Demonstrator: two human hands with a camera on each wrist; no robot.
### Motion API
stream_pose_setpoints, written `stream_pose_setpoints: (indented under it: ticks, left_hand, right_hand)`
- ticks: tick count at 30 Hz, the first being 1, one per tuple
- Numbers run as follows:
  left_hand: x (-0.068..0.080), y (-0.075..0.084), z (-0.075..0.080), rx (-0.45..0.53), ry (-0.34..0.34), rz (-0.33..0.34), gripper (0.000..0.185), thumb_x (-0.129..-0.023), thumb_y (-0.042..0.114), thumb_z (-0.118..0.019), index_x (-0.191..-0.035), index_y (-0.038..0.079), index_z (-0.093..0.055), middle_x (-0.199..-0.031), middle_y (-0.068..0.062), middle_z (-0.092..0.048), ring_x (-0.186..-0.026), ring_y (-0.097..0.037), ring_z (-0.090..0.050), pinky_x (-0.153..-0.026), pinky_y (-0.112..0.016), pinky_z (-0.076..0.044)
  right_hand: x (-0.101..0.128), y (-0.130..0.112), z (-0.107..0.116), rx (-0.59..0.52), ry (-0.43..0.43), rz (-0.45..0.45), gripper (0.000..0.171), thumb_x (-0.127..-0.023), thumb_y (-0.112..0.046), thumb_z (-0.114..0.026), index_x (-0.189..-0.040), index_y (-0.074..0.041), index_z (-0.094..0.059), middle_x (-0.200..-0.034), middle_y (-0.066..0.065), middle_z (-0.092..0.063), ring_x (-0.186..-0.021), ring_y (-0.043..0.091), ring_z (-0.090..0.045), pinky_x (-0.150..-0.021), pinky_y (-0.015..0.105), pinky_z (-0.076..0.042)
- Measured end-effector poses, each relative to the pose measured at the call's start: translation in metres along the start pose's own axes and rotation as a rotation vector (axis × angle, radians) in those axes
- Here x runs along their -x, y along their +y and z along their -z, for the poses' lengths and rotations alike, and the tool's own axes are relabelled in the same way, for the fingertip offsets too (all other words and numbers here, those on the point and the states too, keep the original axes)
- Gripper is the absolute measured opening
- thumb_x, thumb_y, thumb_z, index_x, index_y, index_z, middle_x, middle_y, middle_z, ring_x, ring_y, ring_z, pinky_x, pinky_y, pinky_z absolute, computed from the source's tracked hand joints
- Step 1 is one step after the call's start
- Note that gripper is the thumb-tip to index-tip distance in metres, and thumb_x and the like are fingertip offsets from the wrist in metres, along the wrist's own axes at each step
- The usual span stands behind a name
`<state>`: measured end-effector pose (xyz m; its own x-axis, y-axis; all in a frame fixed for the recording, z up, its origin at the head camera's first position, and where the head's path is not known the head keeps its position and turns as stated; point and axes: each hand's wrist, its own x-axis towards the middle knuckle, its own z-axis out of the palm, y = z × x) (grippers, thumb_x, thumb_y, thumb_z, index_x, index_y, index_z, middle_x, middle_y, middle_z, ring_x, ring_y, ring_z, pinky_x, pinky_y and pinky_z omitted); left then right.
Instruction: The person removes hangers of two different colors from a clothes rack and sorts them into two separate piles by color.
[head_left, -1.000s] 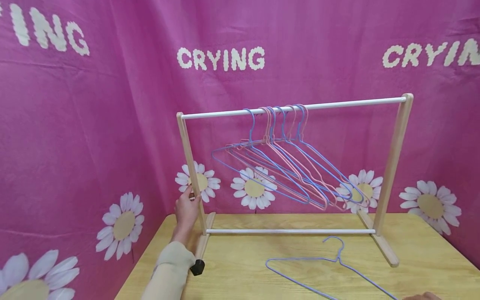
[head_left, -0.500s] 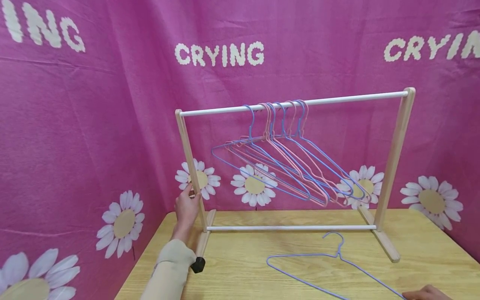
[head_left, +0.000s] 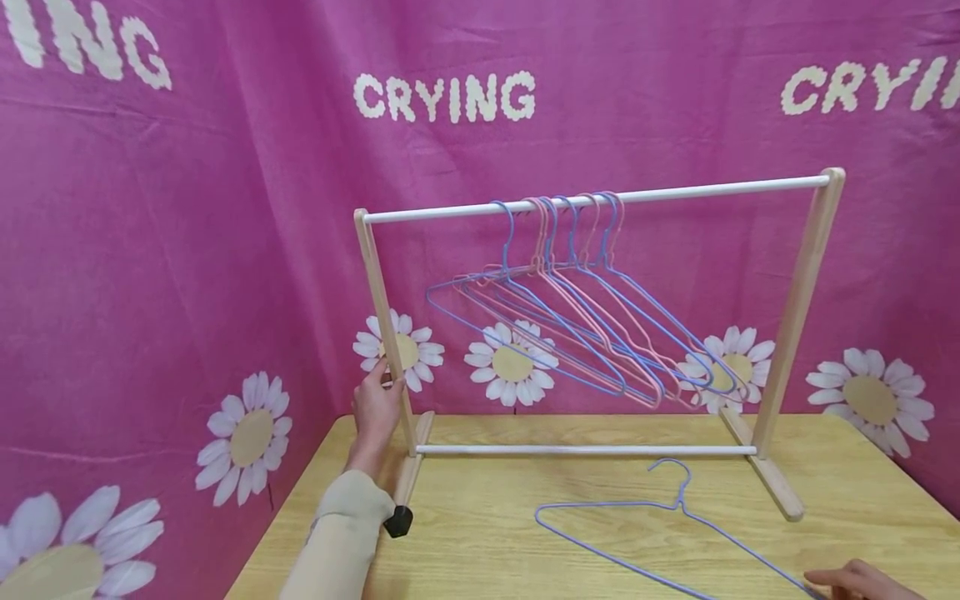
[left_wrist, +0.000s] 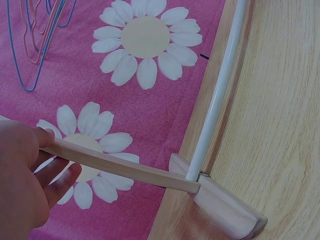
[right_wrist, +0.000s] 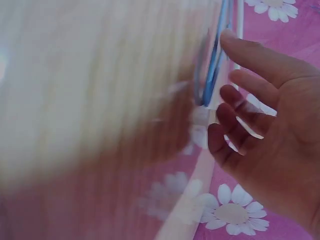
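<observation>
Hands: L (head_left: 375, 410) grips wooden rack post (head_left: 386, 333) | R (head_left: 862, 581) open, fingertips prob. touching blue wire hanger (head_left: 660, 533)

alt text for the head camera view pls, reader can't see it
A person's left hand grips the left wooden post of a small tabletop clothes rack whose white top rail carries a bunch of blue and pink wire hangers. A lone blue hanger lies flat on the wooden table, with the right hand at its lower right end. Behind hangs a magenta daisy-print cloth.
</observation>
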<state>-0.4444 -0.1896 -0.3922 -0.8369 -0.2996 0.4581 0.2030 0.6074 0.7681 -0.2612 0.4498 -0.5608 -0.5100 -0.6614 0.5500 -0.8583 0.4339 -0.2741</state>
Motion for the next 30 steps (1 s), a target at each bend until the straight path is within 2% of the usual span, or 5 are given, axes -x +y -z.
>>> stream_pose_setpoints:
  ticks: [7, 12, 17, 24, 30]
  left_hand:
    - [-0.002, 0.0, -0.003, -0.004, 0.008, -0.013, 0.04, -0.094, 0.014, -0.066, -0.134, 0.015, -0.062, -0.111, -0.018, -0.073, -0.103, -0.037, -0.07, -0.096, -0.056, -0.045]
    - [-0.002, 0.001, -0.002, -0.006, 0.011, -0.006, 0.04, -0.094, 0.013, -0.066, -0.134, 0.015, -0.062, -0.112, -0.018, -0.073, -0.104, -0.035, -0.071, -0.097, -0.055, -0.046]
    - [-0.001, 0.002, 0.003, 0.0, 0.006, -0.009, 0.04, -0.094, 0.013, -0.066, -0.134, 0.013, -0.061, -0.113, -0.02, -0.073, -0.103, -0.036, -0.071, -0.097, -0.055, -0.047]
    - [-0.002, 0.001, 0.007, -0.013, -0.005, -0.001, 0.04, -0.095, 0.013, -0.065, -0.134, 0.014, -0.061, -0.114, -0.019, -0.072, -0.106, -0.036, -0.07, -0.099, -0.055, -0.043]
    - [-0.003, 0.002, 0.001, -0.021, -0.013, 0.007, 0.039, -0.095, 0.015, -0.064, -0.134, 0.017, -0.061, -0.115, -0.017, -0.073, -0.107, -0.036, -0.069, -0.1, -0.056, -0.043]
  right_hand:
    - [-0.036, -0.046, 0.029, 0.095, -0.067, -0.516, 0.06, -0.084, -0.006, -0.074, -0.129, -0.041, -0.055, -0.091, -0.021, -0.043, -0.069, -0.006, -0.03, -0.053, 0.021, -0.029]
    - [-0.076, -0.07, 0.031, 0.304, 0.195, -0.479, 0.06, -0.071, -0.006, -0.085, -0.124, -0.023, -0.063, -0.092, -0.023, -0.046, -0.075, -0.007, -0.036, -0.053, 0.019, -0.03]
    - [-0.114, -0.09, 0.037, 0.344, 0.378, -0.392, 0.064, -0.065, 0.004, -0.085, -0.124, -0.009, -0.064, -0.098, -0.023, -0.048, -0.083, -0.009, -0.038, -0.058, 0.015, -0.032]
    - [-0.155, -0.1, 0.046, 0.379, 0.485, -0.342, 0.076, -0.061, 0.006, -0.086, -0.132, -0.004, -0.06, -0.105, -0.017, -0.049, -0.087, -0.008, -0.04, -0.065, 0.013, -0.034]
    - [-0.179, -0.1, 0.059, 0.447, 0.528, -0.33, 0.083, -0.066, -0.001, -0.086, -0.142, -0.005, -0.051, -0.107, 0.009, -0.054, -0.091, -0.007, -0.039, -0.068, 0.014, -0.036]
